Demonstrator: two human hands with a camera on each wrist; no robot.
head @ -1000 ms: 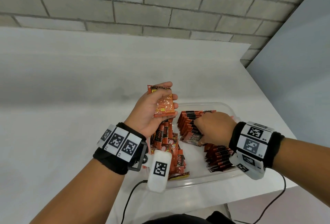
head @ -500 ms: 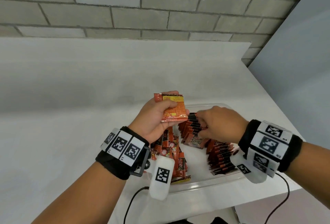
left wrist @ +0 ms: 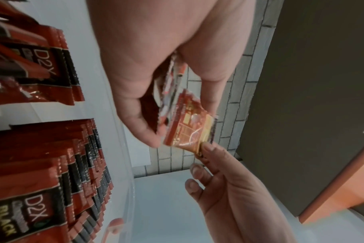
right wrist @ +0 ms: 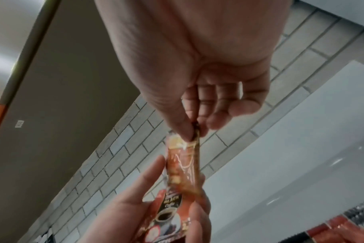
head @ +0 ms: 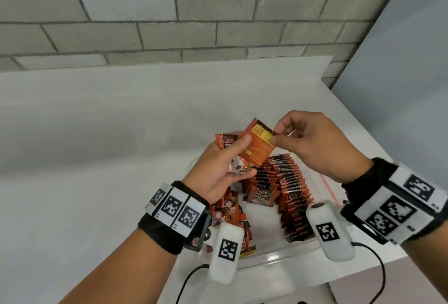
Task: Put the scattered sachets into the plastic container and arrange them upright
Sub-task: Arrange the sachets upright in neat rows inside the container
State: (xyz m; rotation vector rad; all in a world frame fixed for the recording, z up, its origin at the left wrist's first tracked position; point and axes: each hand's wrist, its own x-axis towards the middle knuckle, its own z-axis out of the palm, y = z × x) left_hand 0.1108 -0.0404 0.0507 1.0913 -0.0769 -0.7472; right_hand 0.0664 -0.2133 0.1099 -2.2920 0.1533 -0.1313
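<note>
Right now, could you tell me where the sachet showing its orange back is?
In the head view, the sachet is above the plastic container, pinched by the right hand and resting against the left hand.

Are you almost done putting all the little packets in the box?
Mostly. Two long rows of sachets already stand on edge in the plastic container. The left hand holds a few more, and the right hand pinches the top sachet from them. A jumbled pile on the container's left side, under the left wrist, isn't standing up yet.
</note>
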